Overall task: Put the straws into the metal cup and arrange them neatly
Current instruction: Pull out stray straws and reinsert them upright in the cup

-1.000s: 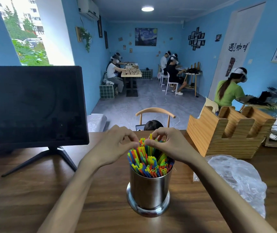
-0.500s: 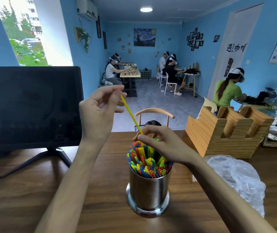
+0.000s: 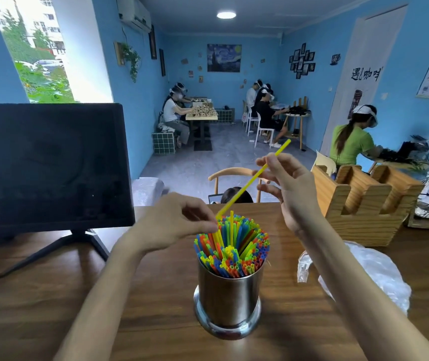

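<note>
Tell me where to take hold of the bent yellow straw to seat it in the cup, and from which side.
Pinch the bent yellow straw low, just under its elbow, coming from the left, where the left hand already is. The long upper part slants up right from the metal cup, so a high grip would likely only bend it more.

The metal cup (image 3: 230,295) stands on the desk (image 3: 26,295), near the front and in the middle. The straws (image 3: 234,246) stand in the cup. The left hand (image 3: 174,222) is just left of the straw tops. The right hand (image 3: 290,188) is up behind the cup, to the right, and holds one bent straw (image 3: 253,179) that leans over the cup. A screen (image 3: 49,165) stands at the back left. A wooden holder (image 3: 364,201) stands at the back right. A plastic bag (image 3: 374,277) lies to the right of the cup, in front of the holder.
</note>
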The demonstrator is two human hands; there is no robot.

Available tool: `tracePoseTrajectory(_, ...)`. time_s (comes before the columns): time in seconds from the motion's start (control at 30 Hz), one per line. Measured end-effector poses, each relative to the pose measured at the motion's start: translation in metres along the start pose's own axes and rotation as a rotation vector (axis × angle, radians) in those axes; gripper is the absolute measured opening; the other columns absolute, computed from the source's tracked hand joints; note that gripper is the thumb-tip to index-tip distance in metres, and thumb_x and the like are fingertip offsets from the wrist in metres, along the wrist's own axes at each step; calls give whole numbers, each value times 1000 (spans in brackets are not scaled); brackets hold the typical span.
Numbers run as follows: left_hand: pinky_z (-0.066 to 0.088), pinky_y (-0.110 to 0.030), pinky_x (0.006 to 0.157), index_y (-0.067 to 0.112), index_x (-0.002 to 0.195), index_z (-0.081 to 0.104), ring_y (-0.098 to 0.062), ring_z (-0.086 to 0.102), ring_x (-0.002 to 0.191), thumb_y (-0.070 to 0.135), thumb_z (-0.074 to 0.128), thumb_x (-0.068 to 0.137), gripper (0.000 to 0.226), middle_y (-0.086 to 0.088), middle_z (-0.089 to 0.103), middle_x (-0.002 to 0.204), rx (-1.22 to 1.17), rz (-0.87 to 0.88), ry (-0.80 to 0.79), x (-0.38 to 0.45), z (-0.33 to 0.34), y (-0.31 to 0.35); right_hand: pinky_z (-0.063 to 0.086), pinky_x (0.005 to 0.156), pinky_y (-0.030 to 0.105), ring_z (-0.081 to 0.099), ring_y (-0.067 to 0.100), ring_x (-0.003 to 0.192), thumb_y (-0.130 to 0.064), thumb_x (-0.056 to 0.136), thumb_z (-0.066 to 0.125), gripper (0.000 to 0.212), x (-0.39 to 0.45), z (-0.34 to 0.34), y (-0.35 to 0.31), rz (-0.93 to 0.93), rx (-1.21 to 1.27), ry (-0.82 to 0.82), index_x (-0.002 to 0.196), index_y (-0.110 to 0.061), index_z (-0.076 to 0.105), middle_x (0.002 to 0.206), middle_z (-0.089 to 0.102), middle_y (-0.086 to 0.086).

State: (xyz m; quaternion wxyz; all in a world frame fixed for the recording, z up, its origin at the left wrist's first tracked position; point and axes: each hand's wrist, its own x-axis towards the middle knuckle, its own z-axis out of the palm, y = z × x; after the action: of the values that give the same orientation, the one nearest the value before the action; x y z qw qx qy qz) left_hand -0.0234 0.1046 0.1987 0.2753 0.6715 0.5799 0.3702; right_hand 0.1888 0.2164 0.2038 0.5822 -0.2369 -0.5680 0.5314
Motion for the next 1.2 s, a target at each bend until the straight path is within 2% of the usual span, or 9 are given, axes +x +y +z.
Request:
tracePoseTrajectory(0.1,45,-15,67,24,81,77,0,61,68,29,84,83,9,9,74,78,139,58,-74,-6,8,3,57,60,28,71,16,71,-12,102,57,12,-4,3,4,-171,-185,-80,111,-10,65,81,75,0)
tracePoseTrajectory(0.17,46,-17,68,26,81,76,-3,62,73,33,87,79,13,10,72,81,132,105,-135,-14,14,7,56,64,26,70,18,71,-11,100,61,27,-7,4,10,-276,-371,-147,125,-22,60,82,75,1)
tracePoseTrajectory(0.3,49,-26,78,31,89,72,-10,61,91,46,92,67,34,15,65,93,313,177,-203,-23,28,8,52,64,22,68,13,71,-15,95,70,58,-15,5,30,-290,-555,-239,140,-43,46,92,71,2)
tracePoseTrajectory(0.43,48,-26,75,33,85,65,-7,57,89,51,89,68,35,17,62,91,357,197,-163,-18,32,4,57,69,28,71,10,76,-18,92,75,48,-15,5,44,-313,-696,-315,134,-32,56,99,71,-11)
tracePoseTrajectory(0.53,44,-21,71,32,80,64,-6,56,86,48,88,71,31,17,61,86,363,215,-146,-15,35,2,52,70,15,69,5,81,-23,92,75,43,-15,6,49,-273,-747,-361,129,-34,57,99,69,-15)
tracePoseTrajectory(0.73,46,-22,71,27,82,66,-7,58,86,39,86,71,26,14,64,85,384,229,-95,-14,38,2,42,73,9,65,0,90,-25,95,69,10,-19,5,52,-287,-806,-384,104,-23,72,94,71,-18)
tracePoseTrajectory(0.9,47,-25,70,28,81,60,-6,56,83,50,87,66,39,13,61,83,400,230,-92,-14,42,3,45,73,13,66,4,88,-22,93,72,4,-20,2,54,-262,-824,-414,96,-22,74,90,71,-16)
tracePoseTrajectory(1.03,49,-32,72,34,83,59,-7,55,83,42,86,68,31,13,61,84,376,221,-97,-14,44,3,50,77,20,66,5,90,-22,93,71,4,-21,1,55,-243,-822,-428,96,-22,74,90,71,-16)
tracePoseTrajectory(1.2,49,-28,77,38,85,64,-4,55,92,40,84,72,24,18,61,91,419,231,-91,-16,43,2,51,78,21,66,4,92,-23,94,70,5,-22,1,55,-234,-827,-437,97,-23,74,92,71,-16)
